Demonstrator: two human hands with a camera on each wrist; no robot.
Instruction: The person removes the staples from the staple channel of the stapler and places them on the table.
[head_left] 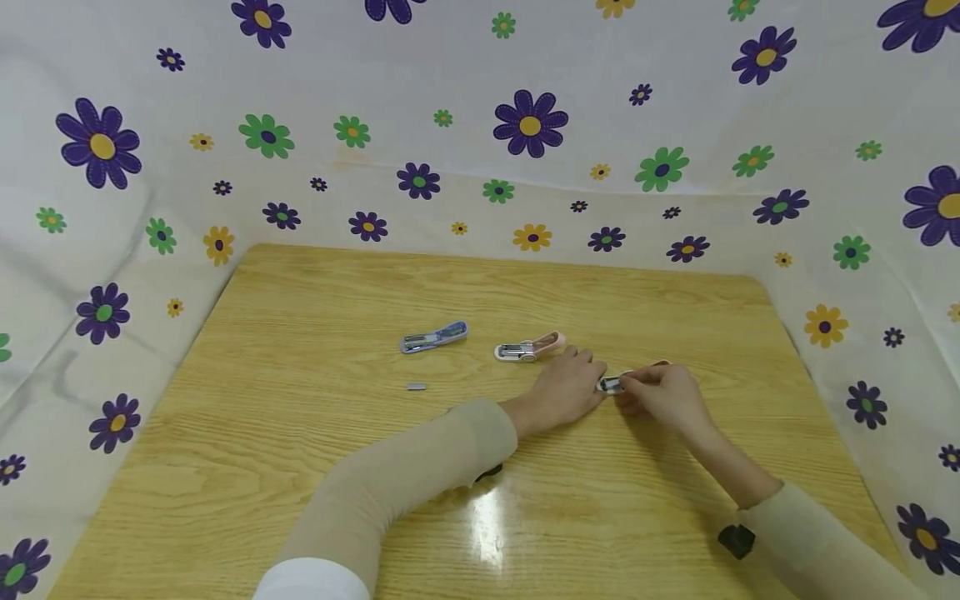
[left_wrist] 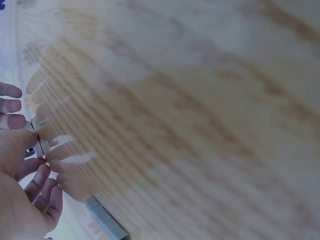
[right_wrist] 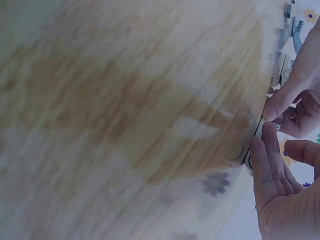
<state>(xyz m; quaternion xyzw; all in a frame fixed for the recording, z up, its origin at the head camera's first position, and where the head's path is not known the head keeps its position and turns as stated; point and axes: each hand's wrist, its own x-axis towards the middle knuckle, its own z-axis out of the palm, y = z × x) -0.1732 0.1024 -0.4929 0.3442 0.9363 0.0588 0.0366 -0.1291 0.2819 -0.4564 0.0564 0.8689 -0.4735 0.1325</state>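
Note:
Both hands are at a small opened stapler (head_left: 611,385) right of the table's middle. My left hand (head_left: 564,390) grips its near-left end, low over the tabletop. From the other side my right hand (head_left: 667,398) holds it, thumb and fingertips at the metal staple channel. The right wrist view shows the stapler's rounded end (right_wrist: 248,161) behind the right fingers, and a small shiny metal piece (right_wrist: 276,126) near the fingertips. Whether the right fingertips also hold staples, I cannot tell. In the left wrist view, fingers partly cover the stapler (left_wrist: 40,140).
An opened pink-and-white stapler (head_left: 516,352) lies just beyond the left hand. Farther left is an opened blue stapler (head_left: 435,337). A short grey strip of staples (head_left: 416,387) lies nearer on the wooden table (head_left: 300,467). Flower-patterned cloth (head_left: 450,83) encloses the back and sides.

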